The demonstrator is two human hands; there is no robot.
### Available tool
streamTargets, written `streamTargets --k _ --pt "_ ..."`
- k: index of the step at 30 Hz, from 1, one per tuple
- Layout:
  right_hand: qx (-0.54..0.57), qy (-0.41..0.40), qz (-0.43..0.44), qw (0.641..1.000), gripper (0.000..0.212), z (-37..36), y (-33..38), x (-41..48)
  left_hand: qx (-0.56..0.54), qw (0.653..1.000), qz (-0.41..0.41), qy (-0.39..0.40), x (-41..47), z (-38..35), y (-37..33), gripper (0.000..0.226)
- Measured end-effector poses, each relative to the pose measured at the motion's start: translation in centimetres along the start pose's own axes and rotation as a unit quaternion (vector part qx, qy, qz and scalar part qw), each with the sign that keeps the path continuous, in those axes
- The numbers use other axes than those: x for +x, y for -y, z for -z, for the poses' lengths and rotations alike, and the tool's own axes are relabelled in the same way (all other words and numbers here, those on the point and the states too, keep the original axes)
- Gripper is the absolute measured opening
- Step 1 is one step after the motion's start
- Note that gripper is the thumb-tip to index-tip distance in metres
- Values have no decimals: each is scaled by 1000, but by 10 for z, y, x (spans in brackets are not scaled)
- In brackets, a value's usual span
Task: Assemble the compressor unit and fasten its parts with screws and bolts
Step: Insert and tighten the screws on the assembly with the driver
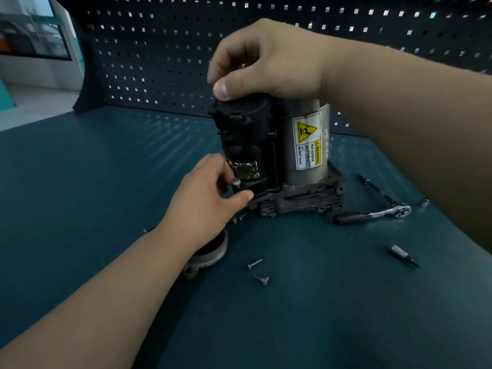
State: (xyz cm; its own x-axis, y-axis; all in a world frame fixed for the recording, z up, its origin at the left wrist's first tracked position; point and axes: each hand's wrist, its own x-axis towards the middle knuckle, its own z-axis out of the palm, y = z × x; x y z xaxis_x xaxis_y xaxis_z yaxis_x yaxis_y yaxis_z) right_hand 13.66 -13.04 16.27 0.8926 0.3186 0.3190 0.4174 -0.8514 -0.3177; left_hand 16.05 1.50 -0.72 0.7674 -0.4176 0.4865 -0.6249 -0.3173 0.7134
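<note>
My right hand (266, 59) grips the top of the compressor (306, 139) — fingers curled round it. At its 8 o'clock, my left hand (207, 201) pinches a bolt (236, 181).

A dark pegboard wall (159, 54) backs the teal bench (80, 169); a bright window (32, 30) lies far left.

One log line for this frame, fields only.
step: fastening | left hand: pinches bolt at compressor base | right hand: grips compressor top | ratchet: lies on bench
</note>
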Motion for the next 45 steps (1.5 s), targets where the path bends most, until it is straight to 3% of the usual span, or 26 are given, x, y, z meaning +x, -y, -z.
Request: streamTargets --k 6,9,13,17,21,28,36,43,45 --pt "-65 15 -15 998 63 -5 7 0 37 999 12 9 4 -2 1 36" --pt "-86 27 -16 996 68 -4 10 -1 27 999 15 14 3 -3 1 36" --pt "-109 24 -20 994 64 -3 10 -2 33 999 15 15 2 -3 0 37" --pt "-143 24 -26 989 47 -1 7 7 11 1000 19 13 3 -5 -1 36" --pt "-208 49 -58 975 50 -9 8 14 -9 999 36 34 5 -6 1 32" --pt "-200 49 -67 976 30 -13 1 18 5 999 47 17 4 -3 1 26" --pt "-206 55 -82 974 28 -13 1 22 -59 995 72 27 6 -3 5 20" --pt "-215 60 -91 970 25 -11 3 20 -33 995 65 69 3 -4 4 19" --pt "-208 58 -93 972 26 -12 3 19 -38 996 59 49 1 -2 3 15"
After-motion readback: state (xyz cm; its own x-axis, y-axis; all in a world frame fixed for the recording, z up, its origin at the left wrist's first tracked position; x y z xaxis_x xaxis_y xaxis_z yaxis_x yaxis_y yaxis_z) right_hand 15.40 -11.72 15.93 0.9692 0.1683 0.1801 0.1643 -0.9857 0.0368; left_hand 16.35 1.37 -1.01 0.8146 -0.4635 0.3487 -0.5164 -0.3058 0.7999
